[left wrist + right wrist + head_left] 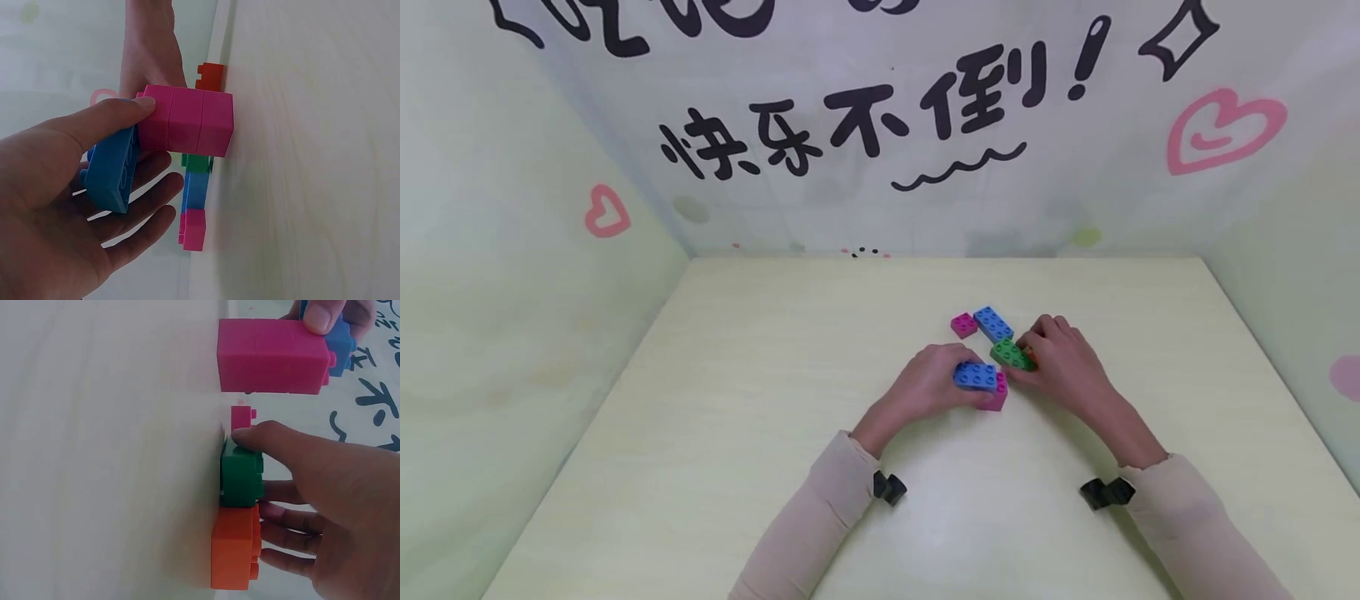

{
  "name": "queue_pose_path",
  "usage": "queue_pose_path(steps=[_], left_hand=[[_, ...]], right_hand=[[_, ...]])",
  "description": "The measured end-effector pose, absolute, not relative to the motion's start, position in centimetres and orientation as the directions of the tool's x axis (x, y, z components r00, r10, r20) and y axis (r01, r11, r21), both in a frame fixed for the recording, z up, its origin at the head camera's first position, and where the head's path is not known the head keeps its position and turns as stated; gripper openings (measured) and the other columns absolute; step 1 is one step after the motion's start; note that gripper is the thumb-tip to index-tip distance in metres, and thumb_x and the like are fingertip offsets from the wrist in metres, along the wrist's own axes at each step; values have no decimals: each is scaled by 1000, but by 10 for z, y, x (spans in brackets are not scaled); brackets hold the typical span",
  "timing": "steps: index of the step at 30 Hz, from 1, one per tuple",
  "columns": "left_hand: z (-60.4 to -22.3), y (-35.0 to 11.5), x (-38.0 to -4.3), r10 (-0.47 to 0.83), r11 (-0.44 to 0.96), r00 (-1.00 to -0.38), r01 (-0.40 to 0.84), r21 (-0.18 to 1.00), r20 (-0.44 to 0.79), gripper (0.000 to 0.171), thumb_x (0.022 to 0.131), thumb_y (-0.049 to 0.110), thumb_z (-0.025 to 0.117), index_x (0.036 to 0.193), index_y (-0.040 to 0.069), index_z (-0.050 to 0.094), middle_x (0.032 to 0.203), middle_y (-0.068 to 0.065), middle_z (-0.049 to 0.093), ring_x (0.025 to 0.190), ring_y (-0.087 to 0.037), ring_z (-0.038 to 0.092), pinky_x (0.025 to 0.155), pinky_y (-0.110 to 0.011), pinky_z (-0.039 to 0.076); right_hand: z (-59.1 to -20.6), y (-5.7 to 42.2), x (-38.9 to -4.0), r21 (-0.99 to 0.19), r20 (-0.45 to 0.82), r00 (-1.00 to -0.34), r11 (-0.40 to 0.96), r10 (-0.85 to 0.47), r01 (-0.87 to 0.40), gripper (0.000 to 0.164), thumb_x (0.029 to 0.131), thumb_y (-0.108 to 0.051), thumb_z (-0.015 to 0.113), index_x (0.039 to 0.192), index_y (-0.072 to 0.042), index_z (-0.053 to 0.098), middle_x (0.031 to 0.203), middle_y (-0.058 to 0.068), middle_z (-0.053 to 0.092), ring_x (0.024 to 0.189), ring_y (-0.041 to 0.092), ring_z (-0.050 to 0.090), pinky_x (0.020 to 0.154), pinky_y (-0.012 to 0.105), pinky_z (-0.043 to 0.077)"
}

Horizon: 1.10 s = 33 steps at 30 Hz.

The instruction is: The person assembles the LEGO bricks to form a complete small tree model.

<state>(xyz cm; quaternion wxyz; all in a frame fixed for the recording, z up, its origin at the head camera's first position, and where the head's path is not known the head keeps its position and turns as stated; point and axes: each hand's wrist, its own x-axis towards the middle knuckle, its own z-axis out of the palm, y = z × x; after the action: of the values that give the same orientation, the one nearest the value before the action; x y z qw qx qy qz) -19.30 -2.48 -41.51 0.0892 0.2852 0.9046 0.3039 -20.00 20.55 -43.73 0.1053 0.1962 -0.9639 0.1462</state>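
Note:
My left hand (pixel 928 379) holds a stack of toy building bricks: three pink layers (pixel 187 122) with a blue brick (pixel 109 172) on top. The blue brick juts out past the pink ones toward my palm. In the left wrist view, the thumb lies on the join between the two colours. Close by, my right hand (pixel 1067 358) grips a green brick (pixel 240 478) on the table, thumb at its near side, the other fingertips partly hidden behind the bricks. Beside the green one is an orange brick (pixel 232 550), mostly covered by my right hand in the head view.
Just beyond the hands, another blue brick (pixel 993 323) lies on the pale table (pixel 775 375), its near end by the green one. A small pink brick (pixel 964 325) sits to its left. A printed backdrop (pixel 820 208) rises behind the table's far edge.

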Motion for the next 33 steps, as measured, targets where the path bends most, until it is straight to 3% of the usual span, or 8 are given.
queue_pose_path(steps=[6,10,14,19,27,33], left_hand=[[-415,-25,-195,586,644,-810,492,586,37,48,80,37,82,117,10,69,104,4,67,87,-6,56,75,-16,45],[-415,-25,-196,589,645,-807,496,581,35,48,80,37,82,117,9,69,103,4,67,86,-6,56,75,-16,45],[-417,-25,-195,596,635,-802,498,591,37,47,80,37,81,116,9,69,100,5,66,83,-6,55,72,-16,45],[-419,-26,-194,587,633,-808,490,600,41,47,80,38,81,115,10,69,96,8,64,81,-7,54,69,-17,44],[-421,-26,-194,590,616,-806,490,617,51,45,81,37,81,114,9,69,96,8,64,80,-7,55,69,-17,45],[-420,-26,-195,595,612,-802,491,620,47,45,82,34,81,116,8,69,99,5,66,82,-7,55,71,-17,45]], right_hand=[[-415,219,-184,-429,265,-915,813,-303,-394,40,83,-24,80,112,-2,67,105,12,62,91,27,55,72,45,51],[-402,234,-174,-551,253,-870,676,-424,-489,43,82,-15,81,122,-8,65,103,2,67,88,19,62,70,43,55],[-397,238,-171,-640,199,-835,577,-512,-507,44,81,-17,82,121,-16,66,102,-6,67,87,14,62,70,35,56],[-399,237,-171,-690,163,-826,537,-539,-486,37,79,-14,83,114,-18,71,96,-7,67,81,16,59,64,30,54],[-404,234,-173,-706,169,-819,512,-548,-489,40,76,-5,84,114,-17,73,104,-4,68,84,17,61,66,32,56],[-404,233,-173,-696,176,-811,512,-558,-504,40,76,-6,85,113,-16,74,101,-4,69,72,16,58,55,27,52]])
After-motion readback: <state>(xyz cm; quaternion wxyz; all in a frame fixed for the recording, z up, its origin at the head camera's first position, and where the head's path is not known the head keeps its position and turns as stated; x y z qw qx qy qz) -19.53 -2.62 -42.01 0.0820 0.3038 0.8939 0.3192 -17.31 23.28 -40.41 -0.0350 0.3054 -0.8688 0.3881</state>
